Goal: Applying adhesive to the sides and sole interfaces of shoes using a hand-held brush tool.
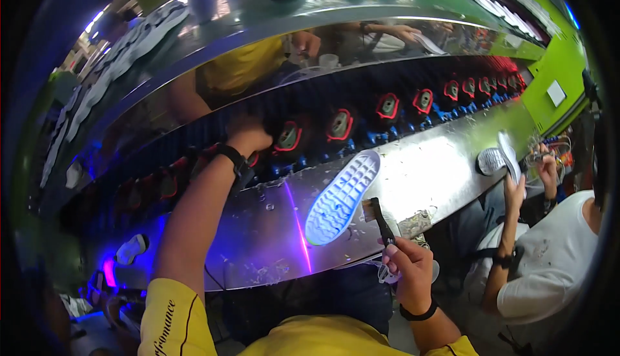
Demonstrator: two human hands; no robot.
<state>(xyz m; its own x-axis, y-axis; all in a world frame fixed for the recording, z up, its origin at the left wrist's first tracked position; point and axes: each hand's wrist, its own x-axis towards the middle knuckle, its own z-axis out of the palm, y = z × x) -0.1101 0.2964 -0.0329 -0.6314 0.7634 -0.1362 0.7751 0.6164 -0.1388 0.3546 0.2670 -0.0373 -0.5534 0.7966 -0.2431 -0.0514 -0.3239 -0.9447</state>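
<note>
My right hand (412, 269) grips a small brush (382, 221) by its black handle. The brush head, with tan bristles, points up beside the edge of a white shoe sole (342, 198). That sole lies on the metal table with its gridded side up, and neither hand touches it. My left hand (250, 135) reaches forward into the dark recess, close to a row of fixtures with red rims (288, 136). Its fingers are blurred and in shadow, so what they touch is hidden.
A purple light line (298, 227) crosses the metal table (445, 156). To the right, a co-worker's hand (515, 196) holds another white sole (509, 154). More soles (123, 52) line the upper shelf. Another white shoe part (132, 249) rests at the table's left.
</note>
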